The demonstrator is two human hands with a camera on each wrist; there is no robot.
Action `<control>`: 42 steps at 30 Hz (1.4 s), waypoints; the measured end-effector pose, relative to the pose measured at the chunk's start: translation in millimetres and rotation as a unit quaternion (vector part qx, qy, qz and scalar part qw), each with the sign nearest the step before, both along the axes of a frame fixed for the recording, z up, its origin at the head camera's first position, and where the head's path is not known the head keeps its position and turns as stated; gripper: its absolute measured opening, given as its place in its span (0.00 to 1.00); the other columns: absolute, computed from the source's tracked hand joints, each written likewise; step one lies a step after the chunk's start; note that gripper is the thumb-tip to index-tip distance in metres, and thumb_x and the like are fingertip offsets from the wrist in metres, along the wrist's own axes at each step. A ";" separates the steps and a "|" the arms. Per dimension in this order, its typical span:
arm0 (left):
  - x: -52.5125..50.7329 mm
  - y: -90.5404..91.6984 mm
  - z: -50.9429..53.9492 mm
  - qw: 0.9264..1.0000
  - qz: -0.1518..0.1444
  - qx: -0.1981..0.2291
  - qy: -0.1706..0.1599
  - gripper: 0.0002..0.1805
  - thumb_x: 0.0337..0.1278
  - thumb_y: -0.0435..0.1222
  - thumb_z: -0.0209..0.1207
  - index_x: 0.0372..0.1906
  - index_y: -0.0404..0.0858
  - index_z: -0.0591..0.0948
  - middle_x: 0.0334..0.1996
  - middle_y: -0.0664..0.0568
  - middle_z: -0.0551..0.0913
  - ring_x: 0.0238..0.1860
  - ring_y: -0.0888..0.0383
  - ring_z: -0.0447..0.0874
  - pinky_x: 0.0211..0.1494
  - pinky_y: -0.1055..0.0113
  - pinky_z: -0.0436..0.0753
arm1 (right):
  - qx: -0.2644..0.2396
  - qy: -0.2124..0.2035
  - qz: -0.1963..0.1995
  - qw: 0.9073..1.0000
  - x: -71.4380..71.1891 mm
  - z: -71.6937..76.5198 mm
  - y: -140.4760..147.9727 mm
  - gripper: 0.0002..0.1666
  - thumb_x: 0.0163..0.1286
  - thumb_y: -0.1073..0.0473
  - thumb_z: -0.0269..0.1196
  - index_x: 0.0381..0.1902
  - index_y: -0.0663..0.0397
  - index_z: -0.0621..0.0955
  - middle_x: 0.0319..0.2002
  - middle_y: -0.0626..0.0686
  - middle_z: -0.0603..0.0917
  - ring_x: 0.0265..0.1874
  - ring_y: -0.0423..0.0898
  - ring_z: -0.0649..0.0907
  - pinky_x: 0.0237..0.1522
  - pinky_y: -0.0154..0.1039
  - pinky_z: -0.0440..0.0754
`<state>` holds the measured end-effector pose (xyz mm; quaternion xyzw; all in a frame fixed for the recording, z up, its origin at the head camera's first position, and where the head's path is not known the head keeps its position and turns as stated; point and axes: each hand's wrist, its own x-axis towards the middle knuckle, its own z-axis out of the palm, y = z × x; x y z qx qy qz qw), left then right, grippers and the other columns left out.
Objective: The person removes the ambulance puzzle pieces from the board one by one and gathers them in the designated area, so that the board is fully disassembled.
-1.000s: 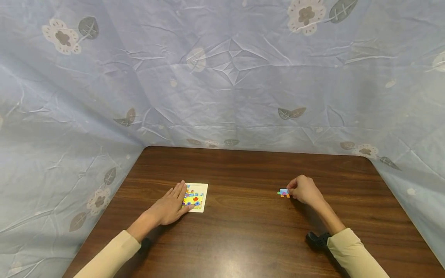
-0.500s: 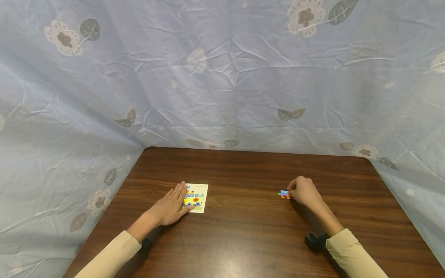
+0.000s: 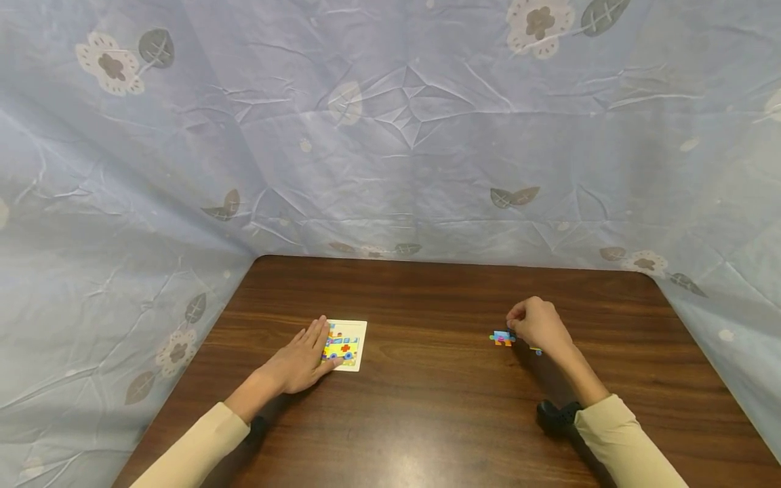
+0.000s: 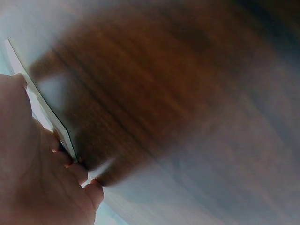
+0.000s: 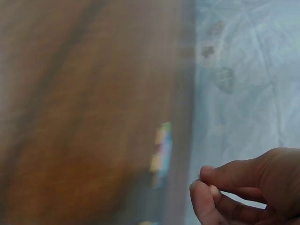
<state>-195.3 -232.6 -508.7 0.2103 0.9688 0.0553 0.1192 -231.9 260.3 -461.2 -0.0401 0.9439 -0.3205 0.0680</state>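
My left hand (image 3: 297, 361) lies with straight fingers over the left part of a small cream-framed jigsaw puzzle (image 3: 343, 346), hiding that side; a yellow vehicle with a red cross shows beside it. In the left wrist view, the fingers rest along the puzzle frame's edge (image 4: 49, 114). On the right, a blue and orange puzzle piece (image 3: 502, 338) lies flat on the table. My right hand (image 3: 539, 327) hovers just above and beside it, thumb and finger tips together. No piece shows between those fingertips in the right wrist view, where the puzzle piece (image 5: 161, 154) lies apart from them.
A second puzzle piece (image 3: 535, 350), yellow and blue, is partly hidden under my right wrist. Dark wrist devices (image 3: 556, 418) sit below both forearms. The brown wooden table (image 3: 421, 407) is bordered by a hanging flowered cloth (image 3: 415, 169) at the back and sides.
My right hand has lifted slightly off the blue and orange piece, uncovering its right tab. The yellow and blue piece has come into view under the wrist. My left hand has stayed put.
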 end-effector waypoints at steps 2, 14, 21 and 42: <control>-0.6 0.5 0.9 1.000 -0.001 0.002 0.005 0.51 0.80 0.65 0.39 0.84 0.27 0.46 0.86 0.33 0.41 0.87 0.36 0.43 0.87 0.39 0.53 | -0.007 0.010 0.001 1.000 -3.1 10.2 -3.6 0.10 0.74 0.66 0.63 0.44 0.68 0.88 0.35 0.63 0.91 0.20 0.44 0.81 0.19 0.33 0.75; 1.2 1.9 -2.0 1.000 0.004 -0.002 -0.004 0.52 0.80 0.66 0.38 0.84 0.29 0.45 0.86 0.34 0.40 0.87 0.38 0.41 0.88 0.40 0.53 | -0.023 0.061 0.061 0.996 -21.4 32.4 -63.2 0.10 0.74 0.57 0.66 0.41 0.56 0.92 0.38 0.57 0.93 0.30 0.44 0.85 0.32 0.36 0.82; 1.2 2.6 -2.1 1.000 0.008 0.009 -0.003 0.51 0.80 0.65 0.40 0.84 0.28 0.46 0.86 0.34 0.40 0.87 0.37 0.41 0.88 0.39 0.52 | -0.034 0.061 0.094 0.993 -27.4 30.7 -104.8 0.10 0.74 0.56 0.68 0.41 0.56 0.91 0.36 0.55 0.93 0.25 0.42 0.81 0.30 0.36 0.80; 2.1 -7.5 2.6 0.999 0.025 0.025 0.002 0.51 0.80 0.63 0.42 0.84 0.26 0.46 0.86 0.33 0.40 0.87 0.35 0.40 0.87 0.38 0.51 | -0.063 0.042 0.248 0.966 -35.7 -0.9 -223.6 0.12 0.77 0.58 0.64 0.42 0.59 0.91 0.32 0.56 0.92 0.17 0.36 0.71 0.23 0.29 0.70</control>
